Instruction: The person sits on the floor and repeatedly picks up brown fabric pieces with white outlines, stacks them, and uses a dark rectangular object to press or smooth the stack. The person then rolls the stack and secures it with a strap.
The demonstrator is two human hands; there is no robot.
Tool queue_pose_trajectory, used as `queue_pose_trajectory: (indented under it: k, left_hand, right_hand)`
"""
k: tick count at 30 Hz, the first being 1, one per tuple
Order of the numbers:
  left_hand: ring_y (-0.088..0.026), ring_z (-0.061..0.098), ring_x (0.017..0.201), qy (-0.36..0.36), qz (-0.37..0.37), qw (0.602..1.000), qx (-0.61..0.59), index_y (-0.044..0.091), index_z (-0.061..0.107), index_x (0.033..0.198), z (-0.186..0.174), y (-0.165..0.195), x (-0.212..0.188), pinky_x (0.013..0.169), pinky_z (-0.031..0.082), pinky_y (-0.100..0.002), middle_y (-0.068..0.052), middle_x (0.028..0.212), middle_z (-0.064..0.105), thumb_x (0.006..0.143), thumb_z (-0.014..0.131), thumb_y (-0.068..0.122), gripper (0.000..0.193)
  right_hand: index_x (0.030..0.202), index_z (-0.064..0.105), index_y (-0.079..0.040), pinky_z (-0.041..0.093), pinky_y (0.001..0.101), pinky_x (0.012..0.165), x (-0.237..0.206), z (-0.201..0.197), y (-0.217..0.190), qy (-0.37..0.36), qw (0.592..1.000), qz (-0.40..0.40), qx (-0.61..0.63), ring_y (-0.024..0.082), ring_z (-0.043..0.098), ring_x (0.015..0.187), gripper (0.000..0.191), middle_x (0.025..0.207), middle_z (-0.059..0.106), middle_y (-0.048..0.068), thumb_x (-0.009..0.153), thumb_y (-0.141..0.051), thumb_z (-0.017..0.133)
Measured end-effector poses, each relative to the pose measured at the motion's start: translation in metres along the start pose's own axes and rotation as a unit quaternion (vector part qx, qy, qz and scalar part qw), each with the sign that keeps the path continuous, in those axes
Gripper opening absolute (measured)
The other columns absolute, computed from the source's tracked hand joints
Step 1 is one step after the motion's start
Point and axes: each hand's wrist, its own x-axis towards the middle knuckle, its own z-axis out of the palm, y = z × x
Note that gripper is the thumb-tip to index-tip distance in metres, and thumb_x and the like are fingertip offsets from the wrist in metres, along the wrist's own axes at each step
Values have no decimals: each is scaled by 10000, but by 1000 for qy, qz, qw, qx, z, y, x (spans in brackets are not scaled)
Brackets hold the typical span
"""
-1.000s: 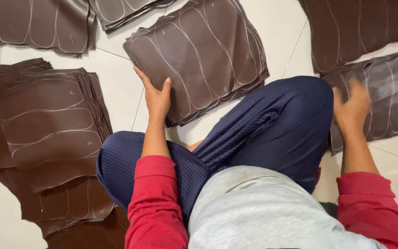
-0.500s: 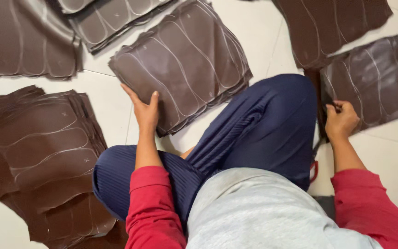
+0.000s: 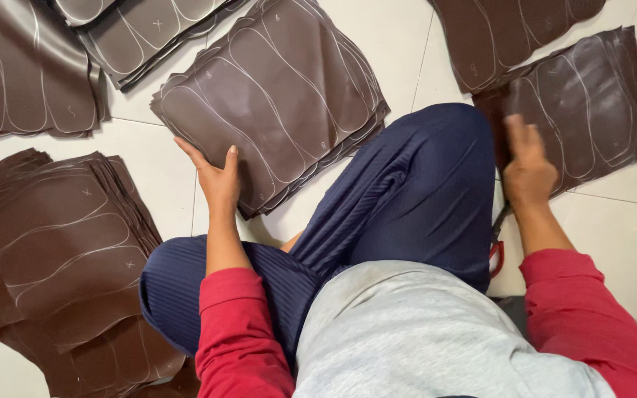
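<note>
Pressing left hand (image 3: 219,180) on centre leather stack (image 3: 274,96), right hand (image 3: 528,169) on right stack (image 3: 591,96)

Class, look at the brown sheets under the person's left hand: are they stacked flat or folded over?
Stacked flat. The brown sheets show many layered edges along the sides, and the left hand rests on their near corner.

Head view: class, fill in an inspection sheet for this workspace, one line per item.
Surface: white tiled floor, person seated cross-legged.
Job's things: centre stack of brown sheets with white traced outlines; right stack.
Clutter: more brown stacks at left and top left; red-handled tool, partly hidden.
Grips: left hand flat on centre stack's edge; right hand blurred, on right stack.
Cables: nothing seen.
Surroundings: nothing seen.
</note>
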Motion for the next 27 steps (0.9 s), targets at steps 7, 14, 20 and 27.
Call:
queue_pose_trajectory:
  k: [7,14,20,27]
  left_hand:
    - [-401,238,1585,-1,10,1000,5,165,-128,1645,0,-2,-1,1267,246,-399,-276,1722,150,958,758,206,1121]
    - [-391,274,1574,0,9,1000,4,147,-128,1639,2,-4,1,1262,251,-394,-280,1707,189,940,768,210,1138]
    - [-394,280,1586,-1,33,999,4,142,-119,1648,1,-6,-1,1267,268,-398,-285,1717,190,955,776,206,1134]
    - [-405,223,1589,2,39,999,1,144,-159,1629,1,-5,-2,1260,249,-401,-281,1732,99,959,771,192,1147]
  right_hand:
    - [1532,596,-128,558,319,515,-2,16,-6,-44,995,-56,-75,200,652,567,607,1467,665,209,953,53,589]
    - [1258,744,-145,602,377,790,-32,17,26,16,992,-109,58,308,740,976,356,1433,632,169,967,11,613]
    - [1291,727,-62,569,473,861,-23,19,12,-51,998,34,10,363,680,1087,461,1337,626,210,892,-292,750]
    - [1317,721,-46,560,423,985,-12,17,1,-32,998,20,50,369,668,1161,289,1527,557,223,1099,-234,688]
